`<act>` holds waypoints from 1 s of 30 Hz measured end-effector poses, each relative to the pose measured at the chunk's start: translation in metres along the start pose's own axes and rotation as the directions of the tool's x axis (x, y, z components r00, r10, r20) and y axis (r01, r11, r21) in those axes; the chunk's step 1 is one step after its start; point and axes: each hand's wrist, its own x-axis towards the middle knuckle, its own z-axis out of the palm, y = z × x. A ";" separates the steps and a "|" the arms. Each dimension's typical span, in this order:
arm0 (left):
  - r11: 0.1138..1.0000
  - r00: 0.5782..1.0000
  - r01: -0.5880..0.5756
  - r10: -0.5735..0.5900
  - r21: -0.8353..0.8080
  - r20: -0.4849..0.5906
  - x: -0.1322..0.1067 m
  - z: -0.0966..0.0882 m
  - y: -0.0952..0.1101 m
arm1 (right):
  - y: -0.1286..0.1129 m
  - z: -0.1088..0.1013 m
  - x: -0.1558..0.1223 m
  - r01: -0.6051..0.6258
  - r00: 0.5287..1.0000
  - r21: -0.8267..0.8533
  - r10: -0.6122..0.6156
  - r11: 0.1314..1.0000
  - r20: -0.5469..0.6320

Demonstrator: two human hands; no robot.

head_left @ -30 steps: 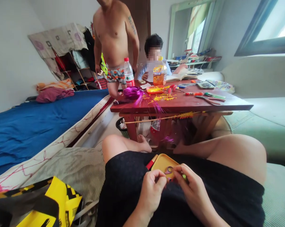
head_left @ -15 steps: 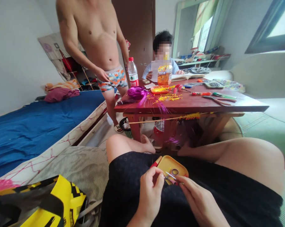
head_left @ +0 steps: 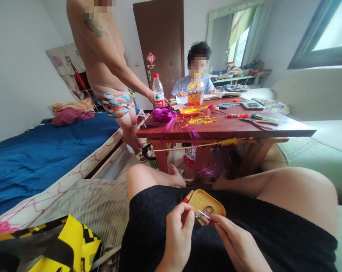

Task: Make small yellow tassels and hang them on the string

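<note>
A small yellow tray (head_left: 199, 198) rests on my lap, on the black cloth, with small scissors (head_left: 207, 210) lying across it. My left hand (head_left: 178, 236) is curled, its fingertips pinched at the tray's near edge on something too small to name. My right hand (head_left: 237, 243) reaches in from the right, fingers together, touching the scissors' blades near my left fingertips. A red stick (head_left: 187, 196) pokes out beside the tray.
A low red table (head_left: 284, 130) stands ahead with purple thread (head_left: 162, 114), yellow bits, an orange dish (head_left: 188, 111), bottles and tools. A person in patterned shorts (head_left: 114, 102) leans over its left end; another person (head_left: 198, 79) sits behind. A blue mattress (head_left: 40, 151) lies left, a yellow bag (head_left: 66, 245) lower left.
The standing person has stepped toward the table and reached for the water bottle. My right hand slid down from the tray, the scissors came into view, and both fingertips stayed together.
</note>
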 end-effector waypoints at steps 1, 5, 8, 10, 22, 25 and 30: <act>1.000 1.000 0.000 0.000 0.004 0.000 0.000 0.000 0.000 | 0.000 0.000 0.000 0.001 1.000 0.003 -0.001 1.000 -0.016; 1.000 1.000 -0.012 0.012 0.013 0.010 -0.001 -0.001 0.001 | 0.001 0.001 -0.002 -0.006 1.000 0.014 0.006 1.000 -0.022; 0.999 1.000 -0.025 0.024 0.042 0.012 -0.002 0.000 0.001 | 0.001 0.001 -0.002 -0.012 1.000 0.015 0.012 1.000 0.003; 0.997 0.999 -0.040 0.040 0.060 0.010 -0.001 0.000 0.000 | 0.000 0.000 -0.001 -0.019 1.000 0.018 0.019 1.000 0.013; 0.863 0.950 -0.297 0.311 0.408 0.034 -0.002 0.000 -0.005 | -0.011 -0.003 0.005 -0.055 0.998 0.123 0.060 0.991 -0.032; 0.867 0.953 -0.288 0.301 0.406 0.034 -0.003 0.000 -0.005 | -0.013 -0.003 0.005 -0.074 0.997 0.145 0.078 0.987 -0.019; 0.895 0.965 -0.248 0.260 0.370 0.017 -0.002 0.000 -0.003 | -0.012 -0.003 0.003 -0.080 0.997 0.138 0.082 0.987 -0.007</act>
